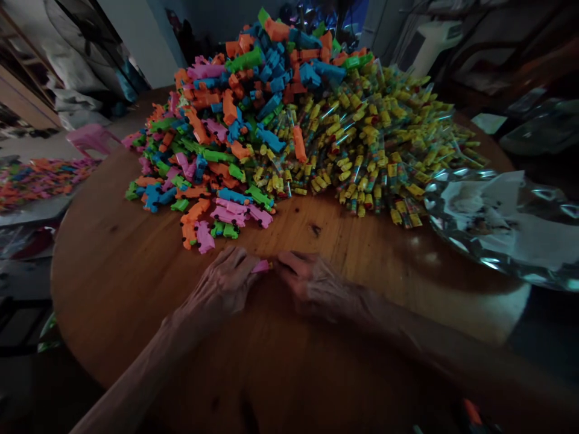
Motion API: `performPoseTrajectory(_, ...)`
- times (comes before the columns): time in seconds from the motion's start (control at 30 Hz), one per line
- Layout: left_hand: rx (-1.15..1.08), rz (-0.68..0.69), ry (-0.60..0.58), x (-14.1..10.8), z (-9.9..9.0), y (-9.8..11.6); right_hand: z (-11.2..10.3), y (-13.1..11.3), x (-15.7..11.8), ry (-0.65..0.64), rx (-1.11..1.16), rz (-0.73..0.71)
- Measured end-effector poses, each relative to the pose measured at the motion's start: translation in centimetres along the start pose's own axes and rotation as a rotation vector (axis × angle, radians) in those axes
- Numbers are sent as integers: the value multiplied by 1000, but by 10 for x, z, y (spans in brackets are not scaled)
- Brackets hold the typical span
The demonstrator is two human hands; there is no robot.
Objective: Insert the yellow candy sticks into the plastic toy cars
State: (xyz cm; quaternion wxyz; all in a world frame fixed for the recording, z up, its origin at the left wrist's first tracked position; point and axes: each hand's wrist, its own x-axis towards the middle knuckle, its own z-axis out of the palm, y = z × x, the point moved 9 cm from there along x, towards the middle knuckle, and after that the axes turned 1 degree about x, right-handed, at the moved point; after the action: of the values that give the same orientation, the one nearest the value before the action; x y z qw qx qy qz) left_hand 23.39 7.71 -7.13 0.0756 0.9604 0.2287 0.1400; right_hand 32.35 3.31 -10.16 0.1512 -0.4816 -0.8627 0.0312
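My left hand [228,277] is closed around a pink toy car [261,266], and only its right end shows past the fingers. At that end sits a small yellow tip [271,264], touched by the pinched fingers of my right hand [310,280]. The yellow tip looks like the end of one of the clear tubes, but most of it is hidden. Both hands rest low over the wooden table [362,361]. Just beyond them lie pink toy cars [230,212] and an orange toy car [192,223] with black wheels.
A tall heap of orange, blue, green and pink toy cars [244,114] covers the table's back left. Beside it spreads a pile of yellow-ended clear tubes [362,138]. A shiny scalloped tray [493,265] with white paper stands at the right. A pink stool [93,138] is beyond the table.
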Motion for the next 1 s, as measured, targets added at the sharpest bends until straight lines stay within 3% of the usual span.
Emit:
performPoseTrajectory(0.1, 84, -6, 29, -3, 0, 0, -6, -2, 0, -77, 46, -18)
performPoseTrajectory(0.2, 174, -21, 34, -7, 4, 0, -10, -1, 2, -75, 84, -3)
performPoseTrajectory(0.47, 93, -43, 64, -11, 11, -7, -5, -4, 4, -99, 72, -9)
performPoseTrajectory(0.63, 96, -76, 110, -22, 3, -2, -23, -9, 8, -64, 155, 36)
performPoseTrajectory(0.7, 91, -136, 127, -40, -5, -2, -30, -7, 14, -16, 158, 57)
performPoseTrajectory(0.8, 100, -236, 169, -90, -21, -8, -35, 12, 27, 50, 72, 205)
performPoseTrajectory(0.93, 197, -339, 192, -169, -49, -35, -29, 44, 50, 71, -74, 348)
performPoseTrajectory(1.0, 279, -400, 221, -196, -66, -51, -21, 54, 61, 58, -92, 363)
